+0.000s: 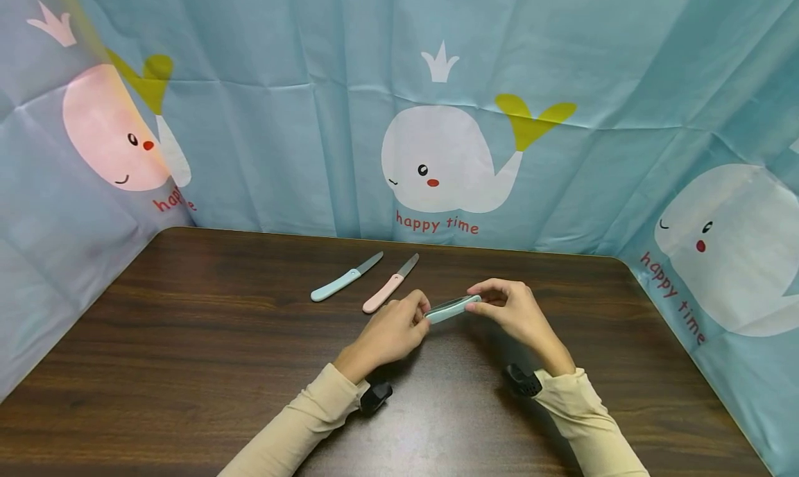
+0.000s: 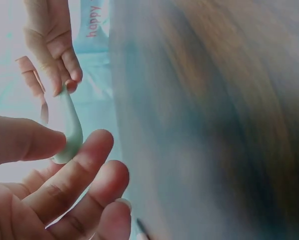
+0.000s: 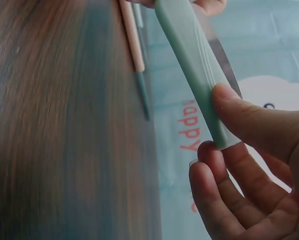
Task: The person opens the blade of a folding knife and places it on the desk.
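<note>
Both hands hold a pale green folding knife (image 1: 448,313) above the table, its blade lying along the handle. My left hand (image 1: 388,333) pinches the left end of it; in the left wrist view the thumb and index finger press the rounded handle end (image 2: 72,142). At the other end my right hand (image 1: 518,315) grips with thumb and fingers, and the right wrist view shows the thumb flat on the handle's side (image 3: 189,55). A light blue knife (image 1: 337,285) and a pink knife (image 1: 382,295) lie unfolded beyond the left hand, blades pointing away.
The dark wooden table (image 1: 187,338) ends at a light blue curtain (image 1: 268,116) printed with whales, which hangs behind and along both sides. Black wrist cameras sit under both cuffs, such as the left wrist camera (image 1: 376,398).
</note>
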Demonstrator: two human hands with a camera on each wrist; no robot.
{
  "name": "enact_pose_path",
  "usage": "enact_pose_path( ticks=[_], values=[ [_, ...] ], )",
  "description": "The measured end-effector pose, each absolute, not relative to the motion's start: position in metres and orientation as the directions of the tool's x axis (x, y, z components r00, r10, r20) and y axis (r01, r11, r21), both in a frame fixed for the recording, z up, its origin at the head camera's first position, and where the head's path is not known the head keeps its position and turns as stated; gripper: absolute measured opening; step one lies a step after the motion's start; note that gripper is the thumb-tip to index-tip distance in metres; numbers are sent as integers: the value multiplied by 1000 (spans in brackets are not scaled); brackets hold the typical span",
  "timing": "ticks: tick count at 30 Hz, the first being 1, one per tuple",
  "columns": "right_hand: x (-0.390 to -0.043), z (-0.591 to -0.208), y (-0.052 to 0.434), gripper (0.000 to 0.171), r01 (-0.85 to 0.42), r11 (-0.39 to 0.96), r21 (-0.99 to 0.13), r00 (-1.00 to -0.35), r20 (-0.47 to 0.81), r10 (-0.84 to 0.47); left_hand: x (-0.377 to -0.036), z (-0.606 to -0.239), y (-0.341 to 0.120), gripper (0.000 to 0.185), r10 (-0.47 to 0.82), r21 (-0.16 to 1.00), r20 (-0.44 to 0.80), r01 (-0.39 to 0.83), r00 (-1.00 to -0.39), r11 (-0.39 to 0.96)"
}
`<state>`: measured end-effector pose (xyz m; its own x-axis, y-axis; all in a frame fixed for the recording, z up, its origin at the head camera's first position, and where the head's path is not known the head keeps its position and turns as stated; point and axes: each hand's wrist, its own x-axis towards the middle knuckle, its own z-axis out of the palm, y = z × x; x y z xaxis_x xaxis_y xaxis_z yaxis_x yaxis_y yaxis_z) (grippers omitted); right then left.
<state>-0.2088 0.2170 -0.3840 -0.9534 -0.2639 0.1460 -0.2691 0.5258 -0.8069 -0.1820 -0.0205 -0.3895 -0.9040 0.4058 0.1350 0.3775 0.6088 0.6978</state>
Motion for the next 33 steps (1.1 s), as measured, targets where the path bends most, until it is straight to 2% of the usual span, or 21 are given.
enact_pose_path(
  ticks=[23,33],
  values=[
    [-202,-368,188,21,-304,496,-813,-932,148,-330,-181,-376,-55,10,333,735,188,358,-924,577],
    [-201,-368,182,21,-330,516,-790,-915,134,-380,-182,-375,-63,13,363,764,213,386,-907,517]
  ],
)
